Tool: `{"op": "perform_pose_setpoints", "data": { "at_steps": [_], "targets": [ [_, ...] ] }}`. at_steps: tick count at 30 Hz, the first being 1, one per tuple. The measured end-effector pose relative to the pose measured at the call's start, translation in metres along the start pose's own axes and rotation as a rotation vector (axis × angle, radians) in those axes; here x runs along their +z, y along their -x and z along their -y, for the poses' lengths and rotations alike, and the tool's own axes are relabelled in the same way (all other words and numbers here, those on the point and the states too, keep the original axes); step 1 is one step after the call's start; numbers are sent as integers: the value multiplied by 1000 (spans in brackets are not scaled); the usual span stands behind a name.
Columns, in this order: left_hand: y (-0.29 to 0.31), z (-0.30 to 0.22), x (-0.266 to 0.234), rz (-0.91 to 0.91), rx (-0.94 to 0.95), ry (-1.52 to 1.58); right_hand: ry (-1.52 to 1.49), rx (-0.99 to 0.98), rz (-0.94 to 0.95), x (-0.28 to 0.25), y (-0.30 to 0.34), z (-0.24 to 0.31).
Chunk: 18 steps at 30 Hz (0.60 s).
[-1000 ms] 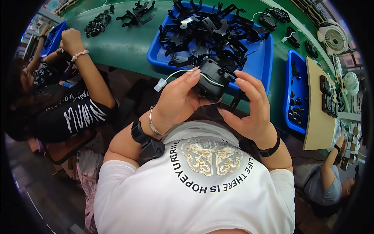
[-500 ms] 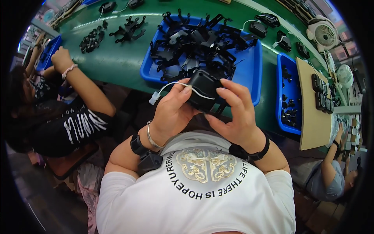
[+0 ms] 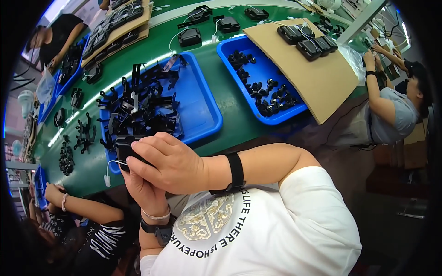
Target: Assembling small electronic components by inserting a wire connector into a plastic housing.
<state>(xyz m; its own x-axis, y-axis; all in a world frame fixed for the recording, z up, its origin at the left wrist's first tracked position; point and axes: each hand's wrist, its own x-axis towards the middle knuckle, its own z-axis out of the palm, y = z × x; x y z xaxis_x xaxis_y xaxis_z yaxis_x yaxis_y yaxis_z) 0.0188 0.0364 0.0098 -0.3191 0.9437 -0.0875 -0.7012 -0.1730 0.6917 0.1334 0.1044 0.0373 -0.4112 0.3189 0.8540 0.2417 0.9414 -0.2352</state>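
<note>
A black plastic case [image 3: 124, 148] with a thin white lead sits between my two hands, over the near left corner of a blue tray [image 3: 200, 99]. From below, my left hand [image 3: 146, 191] is closed on the case, with its fingers partly hidden. My right hand [image 3: 172, 163] lies across the top, fingers bent and pressed on the case, covering much of it. The lead ends in a small white plug [image 3: 107, 181] that hangs free beside my left hand. Black metal brackets [image 3: 147, 106] lie heaped in the tray.
Another blue tray [image 3: 225, 48] holds small black knobs [image 3: 272, 96], partly under a cardboard sheet [image 3: 294, 69] bearing black cases [image 3: 309, 48]. More wired cases [image 3: 189, 37] stand behind. Left of the brackets lie loose parts [image 3: 66, 158]. Co-workers sit left [image 3: 94, 211] and right [image 3: 386, 110].
The view has swung to the right, so the trays and cardboard appear further left. My right hand has moved over the top of the case, which both hands still hold.
</note>
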Motion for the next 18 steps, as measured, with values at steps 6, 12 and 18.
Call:
{"op": "perform_pose_setpoints", "data": {
  "at_steps": [6, 12, 18],
  "targets": [
    [-2, -9, 9, 13, 126, -262, -178, 108, 75, -75, -18, -50],
    [5, -23, -1, 128, 25, -239, 595, 515, 531, -170, -1, -217],
    [9, -20, -15, 148, -9, -213, 992, 321, 947, -149, 16, -242]
  ]
}}
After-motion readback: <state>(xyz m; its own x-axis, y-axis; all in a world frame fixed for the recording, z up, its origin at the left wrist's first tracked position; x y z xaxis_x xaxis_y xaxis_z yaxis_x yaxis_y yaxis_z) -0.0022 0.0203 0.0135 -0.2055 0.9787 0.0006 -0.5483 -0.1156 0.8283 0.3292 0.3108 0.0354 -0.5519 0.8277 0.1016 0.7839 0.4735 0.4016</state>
